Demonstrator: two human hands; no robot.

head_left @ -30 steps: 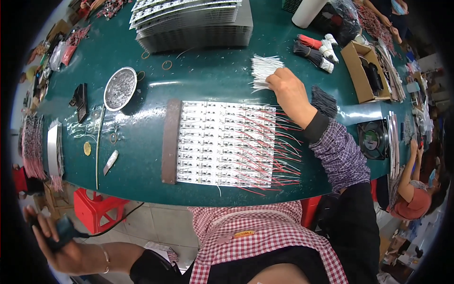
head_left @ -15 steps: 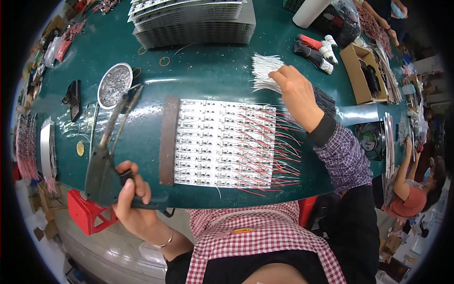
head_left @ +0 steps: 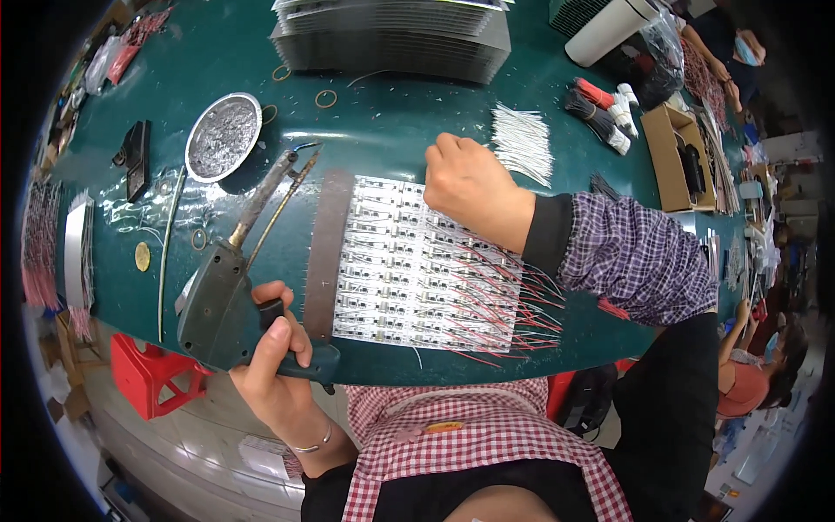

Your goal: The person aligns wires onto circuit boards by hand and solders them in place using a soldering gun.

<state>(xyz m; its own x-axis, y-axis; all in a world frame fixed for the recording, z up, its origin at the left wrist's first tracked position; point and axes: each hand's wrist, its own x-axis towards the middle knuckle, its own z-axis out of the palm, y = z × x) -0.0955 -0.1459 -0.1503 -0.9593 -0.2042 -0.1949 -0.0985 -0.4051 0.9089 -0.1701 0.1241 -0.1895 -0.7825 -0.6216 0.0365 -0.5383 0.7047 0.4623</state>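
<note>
My left hand [head_left: 283, 344] is wrapped round the handle of a dark green soldering gun [head_left: 217, 300], a finger at its trigger. The gun's tip points up and away, left of a white panel of small circuit boards [head_left: 376, 287]. Over the panel's far edge hovers my right hand [head_left: 470, 184], closed with its fingers pressed together; what they hold, if anything, is hidden. Red and white wires [head_left: 487, 335] stick out along the panel's right side. A brown bar [head_left: 322, 270] lies along its left edge. Just beyond my right hand lies a pile of cut white wires [head_left: 522, 143].
A round dish of silvery solder scraps [head_left: 223, 137] stands at the left. Stacked panels [head_left: 391, 48] rise at the back. Wire bundles [head_left: 596, 113], a cardboard box [head_left: 674, 165] and a white cylinder [head_left: 609, 33] are at the right. Another person [head_left: 744, 383] sits at far right.
My right hand has moved left from the white wire pile to above the panel's far edge. The soldering gun in my left hand has shifted slightly right and its tip toward the panel.
</note>
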